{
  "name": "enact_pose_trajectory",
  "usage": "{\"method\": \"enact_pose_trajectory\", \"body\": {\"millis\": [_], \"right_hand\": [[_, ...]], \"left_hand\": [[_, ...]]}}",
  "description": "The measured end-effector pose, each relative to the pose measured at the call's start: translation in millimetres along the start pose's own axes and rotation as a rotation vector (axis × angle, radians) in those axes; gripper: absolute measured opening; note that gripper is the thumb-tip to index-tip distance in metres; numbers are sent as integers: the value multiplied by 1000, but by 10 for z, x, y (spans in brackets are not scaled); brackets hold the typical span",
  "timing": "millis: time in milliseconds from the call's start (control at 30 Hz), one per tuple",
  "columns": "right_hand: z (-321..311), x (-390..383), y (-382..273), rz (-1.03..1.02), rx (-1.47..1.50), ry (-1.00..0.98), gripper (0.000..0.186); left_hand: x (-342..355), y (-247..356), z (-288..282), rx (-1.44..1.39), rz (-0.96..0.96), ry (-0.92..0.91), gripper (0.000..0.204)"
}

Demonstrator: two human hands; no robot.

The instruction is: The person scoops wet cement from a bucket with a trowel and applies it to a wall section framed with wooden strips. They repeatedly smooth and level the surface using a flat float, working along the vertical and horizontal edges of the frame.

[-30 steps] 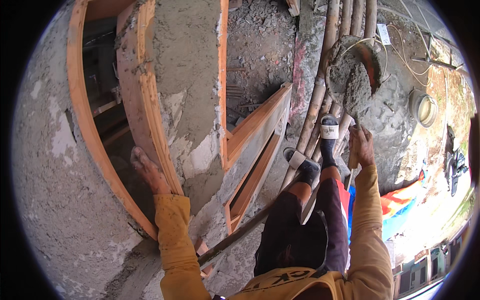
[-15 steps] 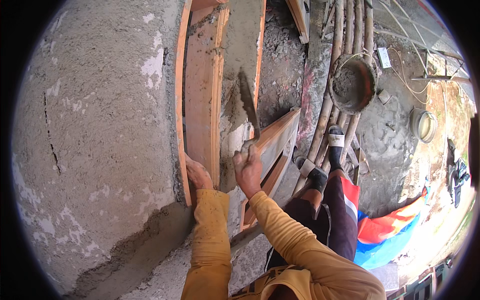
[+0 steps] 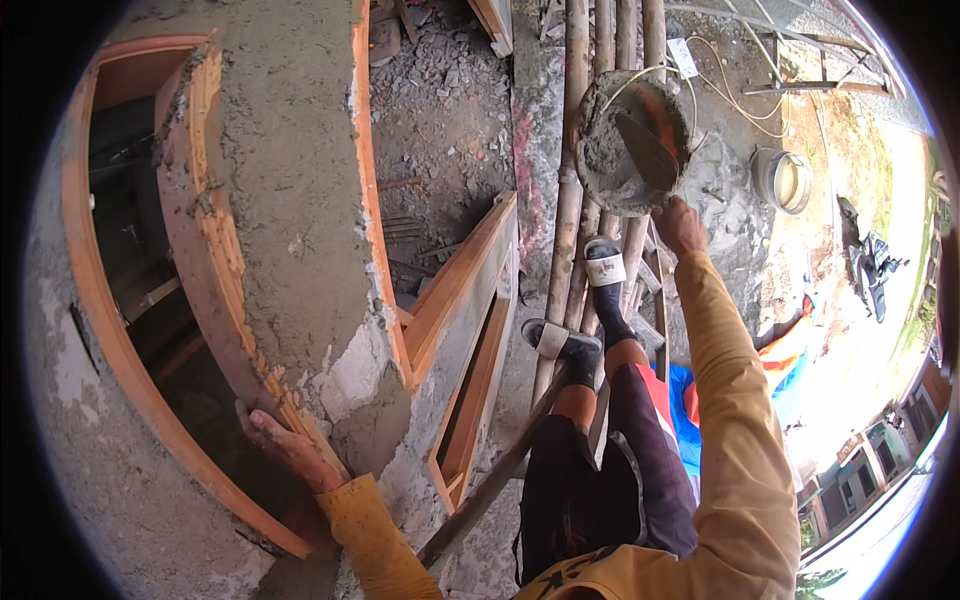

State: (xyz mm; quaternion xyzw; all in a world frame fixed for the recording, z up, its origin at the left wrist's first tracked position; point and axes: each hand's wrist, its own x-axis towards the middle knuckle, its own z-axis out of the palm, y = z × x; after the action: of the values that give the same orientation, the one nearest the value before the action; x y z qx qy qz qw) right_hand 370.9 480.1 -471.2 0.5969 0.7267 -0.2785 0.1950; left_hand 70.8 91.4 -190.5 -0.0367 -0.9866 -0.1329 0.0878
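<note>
Back to the upper-right bucket (image 3: 597, 198) the trowel (image 3: 646, 152) is swung, gripped by the right hand (image 3: 681, 226), mortar (image 3: 608, 163) within reach, the wooden jamb (image 3: 196, 232) touched by the unclenched left hand (image 3: 292, 450).

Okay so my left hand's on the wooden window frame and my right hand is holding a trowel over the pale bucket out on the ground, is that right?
Not quite: the head view shows the right hand holding the trowel over the mortar bucket, not the pale one. The left hand is on the wooden window frame.
</note>
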Motion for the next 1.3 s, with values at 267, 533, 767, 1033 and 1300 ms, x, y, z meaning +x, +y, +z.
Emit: {"method": "enact_pose_trajectory", "body": {"millis": [267,533,767,1033,1300], "right_hand": [[793,1126,-258,-198,-308,-109,29],[684,657,483,-123,574,-548,36],[550,-63,483,-121,857,-425,28],[61,-1670,94,-48,1128,-53,23],[993,-3714,-1642,-60,1446,6,28]], "left_hand": [[-69,-156,-279,393,790,-149,60],[5,-220,-296,461,831,-147,67],[-37,85,-249,138,802,-192,59],[165,-133,-156,-197,-64,-9,59],[174,108,-175,-270,-49,-37,62]]}}
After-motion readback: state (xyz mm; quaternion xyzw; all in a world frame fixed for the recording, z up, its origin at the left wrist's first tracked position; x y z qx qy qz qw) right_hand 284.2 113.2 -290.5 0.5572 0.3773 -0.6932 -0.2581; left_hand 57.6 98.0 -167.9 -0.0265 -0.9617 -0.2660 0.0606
